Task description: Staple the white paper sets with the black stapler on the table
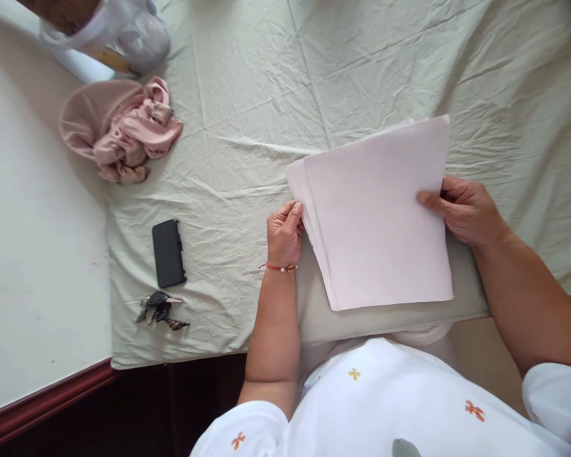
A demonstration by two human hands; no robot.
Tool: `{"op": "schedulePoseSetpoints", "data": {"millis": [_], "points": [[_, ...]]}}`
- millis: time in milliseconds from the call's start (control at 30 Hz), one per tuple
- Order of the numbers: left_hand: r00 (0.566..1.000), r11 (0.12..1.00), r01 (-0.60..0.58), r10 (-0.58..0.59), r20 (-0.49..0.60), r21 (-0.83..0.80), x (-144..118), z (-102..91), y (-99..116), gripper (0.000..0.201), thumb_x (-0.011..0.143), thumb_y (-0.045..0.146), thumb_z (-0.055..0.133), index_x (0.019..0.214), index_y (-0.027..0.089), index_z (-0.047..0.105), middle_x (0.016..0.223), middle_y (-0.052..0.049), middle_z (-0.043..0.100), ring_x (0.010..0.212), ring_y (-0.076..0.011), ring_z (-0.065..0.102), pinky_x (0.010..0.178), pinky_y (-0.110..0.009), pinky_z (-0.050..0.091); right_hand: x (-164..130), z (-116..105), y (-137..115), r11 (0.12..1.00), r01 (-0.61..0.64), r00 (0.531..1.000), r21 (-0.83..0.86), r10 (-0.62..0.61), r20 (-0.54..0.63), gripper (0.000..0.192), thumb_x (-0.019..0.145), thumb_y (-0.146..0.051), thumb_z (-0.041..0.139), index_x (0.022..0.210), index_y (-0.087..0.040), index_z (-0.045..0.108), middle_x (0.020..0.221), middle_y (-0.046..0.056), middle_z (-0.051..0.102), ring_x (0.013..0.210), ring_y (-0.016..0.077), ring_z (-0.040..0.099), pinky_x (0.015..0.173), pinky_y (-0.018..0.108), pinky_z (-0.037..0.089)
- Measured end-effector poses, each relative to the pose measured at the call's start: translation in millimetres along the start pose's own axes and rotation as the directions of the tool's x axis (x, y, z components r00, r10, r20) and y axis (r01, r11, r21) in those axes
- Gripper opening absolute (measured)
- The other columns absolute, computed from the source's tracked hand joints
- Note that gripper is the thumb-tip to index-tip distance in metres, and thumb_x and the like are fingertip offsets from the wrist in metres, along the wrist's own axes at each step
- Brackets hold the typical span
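Observation:
A small stack of blank white paper sheets (380, 216) is held over the front part of the table, its layers slightly fanned along the left side. My left hand (285, 231), with a red string bracelet at the wrist, pinches the stack's left edge between thumb and fingers. On the opposite side, my right hand (469, 206) grips the right edge, thumb lying on the top sheet and fingers behind it. Whatever is on the undersides of the sheets is hidden.
A pale green wrinkled cloth (238, 190) covers the table. Toward the left lie a black phone (168, 254), a bunch of keys (159, 309) and a crumpled pink cloth (128, 130). Behind them stands a clear plastic bag (140, 38). A white wall (38, 254) borders the left side.

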State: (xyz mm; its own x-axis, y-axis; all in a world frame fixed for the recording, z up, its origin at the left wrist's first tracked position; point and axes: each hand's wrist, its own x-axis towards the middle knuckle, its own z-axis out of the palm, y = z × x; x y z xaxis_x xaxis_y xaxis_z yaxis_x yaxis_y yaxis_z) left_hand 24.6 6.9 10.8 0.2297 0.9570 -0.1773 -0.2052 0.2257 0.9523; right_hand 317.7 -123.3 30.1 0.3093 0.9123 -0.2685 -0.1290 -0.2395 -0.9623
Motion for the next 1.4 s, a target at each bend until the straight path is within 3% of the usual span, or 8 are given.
{"op": "schedulePoseSetpoints", "data": {"millis": [200,700,833,1000,1200,1400], "points": [[0.999,1.000,-0.022,0.021,-0.041,-0.010,3,-2.9,-7,0.039,0.064,0.051,0.097,0.077,0.019,0.078,0.061,0.005,0.060,0.055,-0.0057,0.051,0.052,-0.019,0.044,7,-3,8,0.998,0.037,0.997,0.046,-0.034,-0.062,0.040,0.070,-0.046,0.096,0.089,-0.023,0.069,0.080,-0.002,0.070,0.064,0.0118,0.062,0.053,0.022,0.052],[0.997,1.000,-0.015,0.013,-0.081,-0.024,1,1.7,-1,0.052,0.056,0.050,0.100,0.060,0.017,0.060,0.054,0.008,0.051,0.050,-0.0041,0.045,0.049,-0.019,0.039,8,-4,10,0.999,0.042,0.999,0.014,-0.042,-0.028,0.041,0.071,-0.050,0.095,0.098,-0.024,0.078,0.084,-0.001,0.072,0.068,0.0113,0.064,0.054,0.021,0.053],[0.995,0.999,0.016,-0.021,-0.097,-0.050,0,3.5,2,0.055,0.055,0.051,0.100,0.059,0.018,0.056,0.054,0.007,0.053,0.050,-0.0050,0.047,0.047,-0.020,0.039,8,-4,10,0.998,0.058,0.998,0.032,-0.058,-0.003,0.038,0.075,-0.048,0.093,0.104,-0.027,0.080,0.091,-0.001,0.076,0.074,0.0124,0.068,0.061,0.022,0.058],[0.995,0.995,0.013,-0.023,-0.094,-0.102,-1,5.2,3,0.049,0.059,0.053,0.098,0.062,0.018,0.064,0.058,0.006,0.060,0.050,-0.0058,0.052,0.047,-0.020,0.043,7,-3,9,0.997,0.074,0.997,0.032,-0.074,0.015,0.035,0.079,-0.047,0.090,0.108,-0.029,0.081,0.094,-0.001,0.078,0.078,0.0129,0.070,0.066,0.023,0.060],[0.995,0.994,-0.030,0.020,-0.098,-0.101,-2,7.6,2,0.044,0.068,0.059,0.091,0.075,0.019,0.076,0.074,-0.001,0.075,0.072,-0.0146,0.072,0.065,-0.025,0.058,7,-3,9,0.996,0.087,0.996,0.010,-0.087,0.006,0.035,0.079,-0.048,0.090,0.107,-0.029,0.081,0.094,-0.001,0.078,0.078,0.0143,0.071,0.066,0.025,0.061],[0.996,0.995,-0.039,0.031,-0.089,-0.091,-2,7.7,2,0.045,0.072,0.063,0.088,0.076,0.020,0.076,0.073,-0.001,0.073,0.079,-0.0166,0.074,0.070,-0.027,0.060,6,-4,8,0.997,0.083,0.997,-0.011,-0.083,-0.005,0.038,0.078,-0.050,0.089,0.108,-0.029,0.080,0.095,0.000,0.079,0.079,0.0156,0.071,0.067,0.026,0.062]]}}
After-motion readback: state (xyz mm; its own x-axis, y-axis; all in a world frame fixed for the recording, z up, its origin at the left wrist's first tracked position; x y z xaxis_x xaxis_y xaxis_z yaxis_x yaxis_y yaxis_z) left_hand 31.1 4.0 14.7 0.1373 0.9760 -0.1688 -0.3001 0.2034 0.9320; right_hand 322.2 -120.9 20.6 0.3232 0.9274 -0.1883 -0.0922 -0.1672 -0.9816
